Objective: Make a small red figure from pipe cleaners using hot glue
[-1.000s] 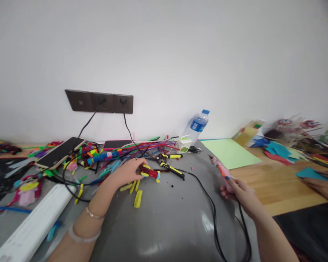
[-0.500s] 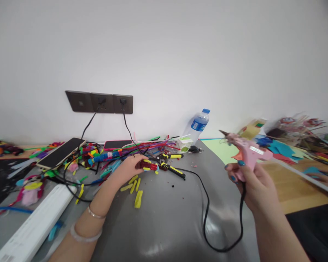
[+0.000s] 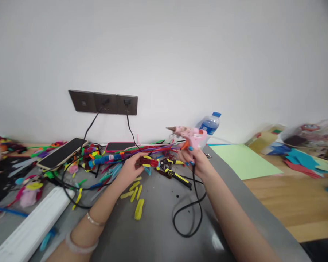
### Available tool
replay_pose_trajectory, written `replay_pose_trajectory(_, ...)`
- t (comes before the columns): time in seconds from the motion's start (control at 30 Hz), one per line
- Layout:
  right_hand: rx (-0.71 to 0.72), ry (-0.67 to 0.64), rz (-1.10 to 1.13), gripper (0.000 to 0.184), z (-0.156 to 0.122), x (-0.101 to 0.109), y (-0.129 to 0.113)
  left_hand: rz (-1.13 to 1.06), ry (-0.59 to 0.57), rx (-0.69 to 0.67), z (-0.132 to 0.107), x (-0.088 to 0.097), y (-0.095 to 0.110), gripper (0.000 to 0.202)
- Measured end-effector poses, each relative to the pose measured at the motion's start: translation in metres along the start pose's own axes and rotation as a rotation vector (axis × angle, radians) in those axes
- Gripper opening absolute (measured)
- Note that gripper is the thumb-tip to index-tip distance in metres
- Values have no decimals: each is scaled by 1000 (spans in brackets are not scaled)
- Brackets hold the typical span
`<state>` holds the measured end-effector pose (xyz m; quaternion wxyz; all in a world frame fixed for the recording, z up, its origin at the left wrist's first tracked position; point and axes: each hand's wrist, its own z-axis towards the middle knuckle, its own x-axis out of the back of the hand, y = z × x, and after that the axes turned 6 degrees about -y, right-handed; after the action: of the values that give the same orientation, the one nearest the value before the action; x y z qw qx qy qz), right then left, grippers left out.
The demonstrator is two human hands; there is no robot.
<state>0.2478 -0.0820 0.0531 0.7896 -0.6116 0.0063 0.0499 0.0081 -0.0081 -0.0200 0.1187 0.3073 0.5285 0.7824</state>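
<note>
Carefully, with right grip point(image 3: 196, 161) closed round the glue gun point(image 3: 192, 135), aim nozzle at the red-and-yellow piece point(image 3: 149, 162) pinched in left grip point(image 3: 129, 168).

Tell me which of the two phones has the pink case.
The phone below the right-hand socket; the other phone, further left, has a tan edge.

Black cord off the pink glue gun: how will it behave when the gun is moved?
Probably floppy: the black cord sags from the pink glue gun in the right hand into a loose loop on the grey mat. Likely drags behind; may snag the pliers nearby.
</note>
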Motion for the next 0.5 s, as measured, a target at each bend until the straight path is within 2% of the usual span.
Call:
replay_pose_trajectory(0.1,-23,-41,-8,37,11,12,24,-102,85,13,3,0,-1,40)
replay_pose_trajectory(0.23,-24,-13,-36,38,4,23,44,-164,208,-9,6,2,-3,38)
replay_pose_trajectory(0.4,-55,-2,-273,48,-7,10,41,-214,284,-25,6,5,1,37)
replay_pose_trajectory(0.5,-75,-10,-332,53,-10,-1,40,-219,326,-40,5,5,5,37)
